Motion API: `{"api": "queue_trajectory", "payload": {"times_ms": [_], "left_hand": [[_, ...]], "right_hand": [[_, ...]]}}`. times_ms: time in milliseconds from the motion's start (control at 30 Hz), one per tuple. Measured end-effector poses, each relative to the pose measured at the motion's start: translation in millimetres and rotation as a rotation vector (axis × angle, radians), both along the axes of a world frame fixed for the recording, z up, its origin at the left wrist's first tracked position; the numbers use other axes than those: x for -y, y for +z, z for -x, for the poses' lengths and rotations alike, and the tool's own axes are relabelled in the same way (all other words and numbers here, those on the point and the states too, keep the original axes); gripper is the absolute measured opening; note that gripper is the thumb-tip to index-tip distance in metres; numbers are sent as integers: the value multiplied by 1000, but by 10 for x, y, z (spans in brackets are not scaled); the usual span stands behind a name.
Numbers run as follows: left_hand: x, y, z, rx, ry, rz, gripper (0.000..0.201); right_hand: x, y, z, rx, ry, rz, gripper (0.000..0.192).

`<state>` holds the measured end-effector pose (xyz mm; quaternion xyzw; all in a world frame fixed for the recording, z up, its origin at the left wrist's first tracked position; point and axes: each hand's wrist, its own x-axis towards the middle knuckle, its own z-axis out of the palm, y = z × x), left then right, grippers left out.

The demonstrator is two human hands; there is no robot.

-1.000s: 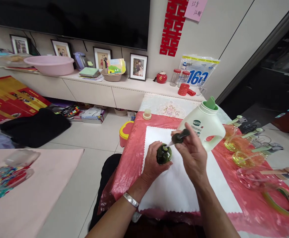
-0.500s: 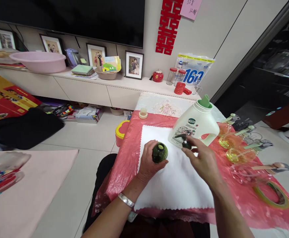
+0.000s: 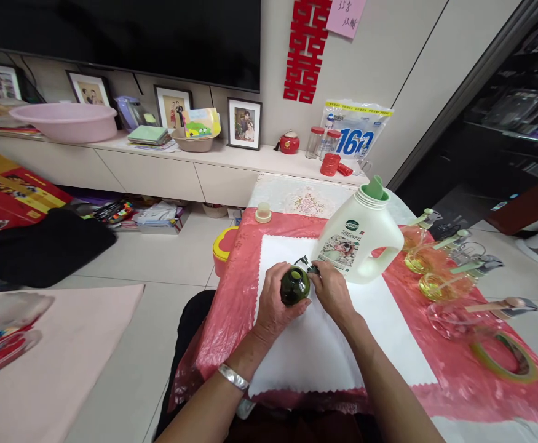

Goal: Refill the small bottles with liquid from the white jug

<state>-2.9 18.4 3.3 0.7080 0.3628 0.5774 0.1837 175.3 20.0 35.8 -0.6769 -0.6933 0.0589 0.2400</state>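
A round dark green bottle (image 3: 295, 287) with an uncapped neck is in my left hand (image 3: 273, 301), the fingers wrapped round its side. My right hand (image 3: 332, 292) pinches a dark pump head (image 3: 313, 269) just to the right of the bottle's neck; its spout points up and left. Whether the pump touches the bottle I cannot tell. Both hands are above a white cloth (image 3: 315, 363) with a scalloped edge. Behind my right hand stands a large white detergent jug (image 3: 361, 231) with a green spout and no cap on.
A cap (image 3: 263, 212) sits at the red-covered table's (image 3: 222, 314) far left. Along the right stand several clear pump bottles (image 3: 439, 286) and a roll of tape (image 3: 503, 357). A yellow and pink stool (image 3: 225, 249) is beside the table.
My right hand has moved left with the pump head, up to the bottle, and the pump has turned. My left hand still holds the bottle. The view has shifted slightly.
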Motion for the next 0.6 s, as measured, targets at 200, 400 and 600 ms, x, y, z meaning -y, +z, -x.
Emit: {"api": "queue_trajectory", "payload": {"times_ms": [200,400,600], "left_hand": [[4,4,7,-15,7,-4,73],[6,-3,24,-48,11,35,73],[5,-6,25,-39,11,44,72]], "right_hand": [[72,1,62,-5,20,-123,26],[323,465,-194,-111,-116,-471,29],[363,720,-897,-288,-489,-623,49]]}}
